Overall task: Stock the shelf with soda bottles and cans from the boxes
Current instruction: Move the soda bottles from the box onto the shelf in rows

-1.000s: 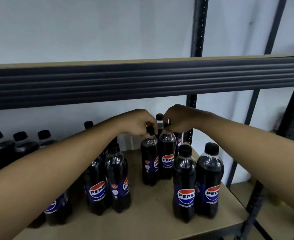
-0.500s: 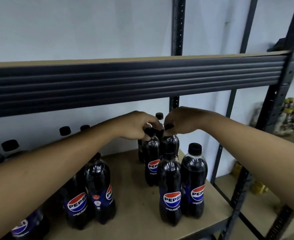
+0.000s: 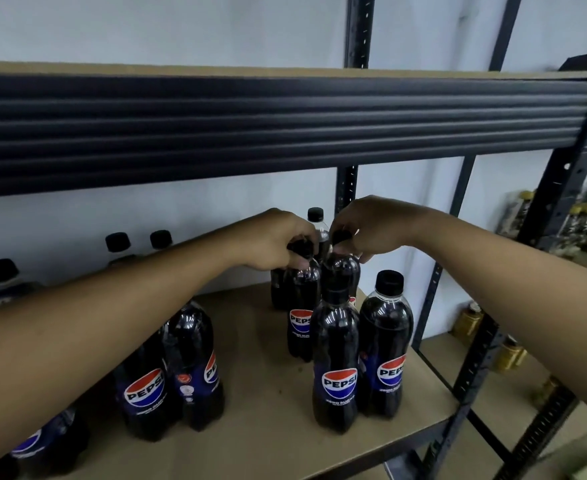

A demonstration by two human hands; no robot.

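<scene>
**Placement of two upright bottles.** Two Pepsi bottles are shown side by side at mid-depth on the shelf board (image 3: pixel 250 341) of a dark metal rack. The black cap of the left Pepsi bottle (image 3: pixel 300 327) is enclosed by the curled fingers of the left hand (image 3: pixel 271 242). The cap of the right Pepsi bottle (image 3: pixel 344 271) is pinched by the right hand (image 3: pixel 375 230). The hands are held close together, almost knuckle to knuckle, each clamped on its own bottle. Both bottles lie directly below the gripping fingers with their long axes vertical, so each is nearest to the hand that grips it. The base of the left Pepsi bottle appears to meet the board. The base of the right one is hidden behind the front pair of Pepsi bottles (image 3: pixel 385 344), so whether it is seated cannot be told. A rear bottle (image 3: pixel 316 216) is seen just behind the hands, and a further cluster of Pepsi bottles (image 3: pixel 143 386) is ranged to the left, partly covered by the left forearm. The placing step is judged to be near its end. Release is called for, then a lift of the hands before they are drawn back, since the front pair stands between the hands and the person. The upper shelf beam (image 3: pixel 285 133) is set above. A low backward withdrawal is judged likely to topple the front pair.
</scene>
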